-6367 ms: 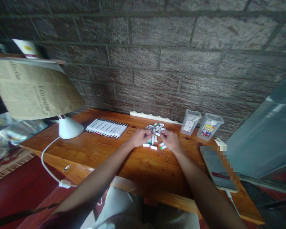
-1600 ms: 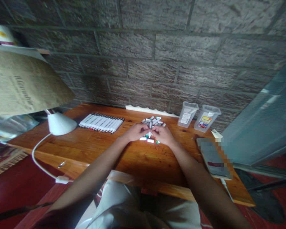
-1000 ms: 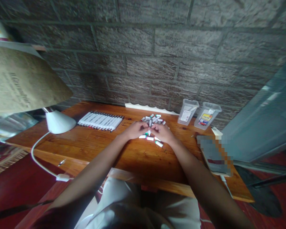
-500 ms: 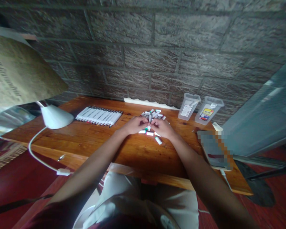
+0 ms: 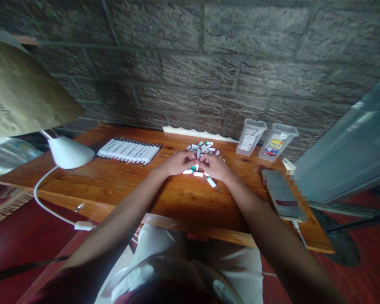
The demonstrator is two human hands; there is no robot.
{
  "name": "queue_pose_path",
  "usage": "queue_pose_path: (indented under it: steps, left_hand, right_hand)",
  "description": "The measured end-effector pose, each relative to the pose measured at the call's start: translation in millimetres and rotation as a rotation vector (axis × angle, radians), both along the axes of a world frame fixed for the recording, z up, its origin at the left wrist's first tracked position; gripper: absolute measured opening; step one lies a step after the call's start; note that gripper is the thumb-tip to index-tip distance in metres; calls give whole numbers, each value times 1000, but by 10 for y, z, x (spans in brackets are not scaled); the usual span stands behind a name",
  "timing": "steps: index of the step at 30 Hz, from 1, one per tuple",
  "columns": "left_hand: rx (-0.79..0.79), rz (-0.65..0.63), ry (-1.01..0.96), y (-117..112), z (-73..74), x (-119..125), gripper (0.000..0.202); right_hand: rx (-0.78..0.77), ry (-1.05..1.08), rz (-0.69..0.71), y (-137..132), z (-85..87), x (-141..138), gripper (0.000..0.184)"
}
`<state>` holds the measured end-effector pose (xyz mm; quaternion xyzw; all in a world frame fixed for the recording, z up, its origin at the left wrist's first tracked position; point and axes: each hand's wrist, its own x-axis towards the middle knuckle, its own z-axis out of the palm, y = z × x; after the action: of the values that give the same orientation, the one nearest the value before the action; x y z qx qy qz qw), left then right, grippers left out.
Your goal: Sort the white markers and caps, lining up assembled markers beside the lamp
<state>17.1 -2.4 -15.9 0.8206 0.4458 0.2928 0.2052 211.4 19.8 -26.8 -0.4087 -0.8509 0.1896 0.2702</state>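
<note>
My left hand and my right hand meet fingertip to fingertip over a heap of small white marker caps on the wooden desk. Both hands have their fingers curled in a pinch on something small between them that I cannot make out. A few loose caps lie under the hands, and one cap with a green end lies just in front of my right hand. A row of white markers lies side by side to the left.
Two clear plastic boxes stand by the brick wall at the right. A white lamp base with its cord sits at the left under a paper shade. A book lies at the desk's right end.
The camera has tilted down a little. My hands have stayed together over the caps, and a green-ended cap has come to lie apart in front of my right hand.
</note>
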Motion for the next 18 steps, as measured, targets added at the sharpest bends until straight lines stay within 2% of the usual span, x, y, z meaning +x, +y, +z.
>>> queue_pose_path:
  steps: [6, 18]
  left_hand:
    - [-4, 5, 6, -16, 15, 8, 32]
    - [-8, 23, 63, 2, 9, -7, 35]
  right_hand:
    - [-17, -28, -10, 11, 16, 0, 13]
    - [8, -71, 24, 8, 34, 0, 16]
